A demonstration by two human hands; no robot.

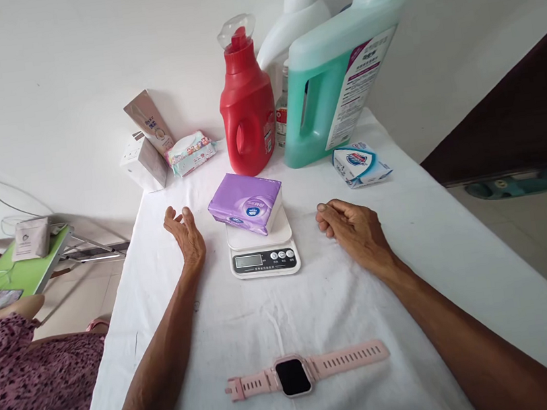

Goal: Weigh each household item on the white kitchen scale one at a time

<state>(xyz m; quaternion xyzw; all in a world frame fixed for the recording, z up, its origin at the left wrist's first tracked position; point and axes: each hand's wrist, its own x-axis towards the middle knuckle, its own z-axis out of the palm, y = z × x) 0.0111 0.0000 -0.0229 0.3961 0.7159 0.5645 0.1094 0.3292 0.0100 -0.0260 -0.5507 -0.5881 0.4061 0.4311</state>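
Observation:
A purple tissue pack [246, 203] lies on a small white kitchen scale [263, 249] in the middle of the white-covered table [411, 268]. My left hand [185, 234] rests on the cloth just left of the scale, fingers apart, holding nothing. My right hand [350, 225] lies on the cloth to the right of the scale, fingers loosely curled, with nothing in it. Neither hand touches the pack or the scale. A pink smartwatch [306, 370] lies flat on the cloth near me, between my forearms.
Along the wall stand a red detergent bottle [246, 105], a large green bottle [337, 71], a white bottle [298, 19], a tube [149, 122], a white box [142, 161] and a wipes pack [190, 152]. A soap box [361, 164] lies right of the scale. A green table [22, 269] stands at left.

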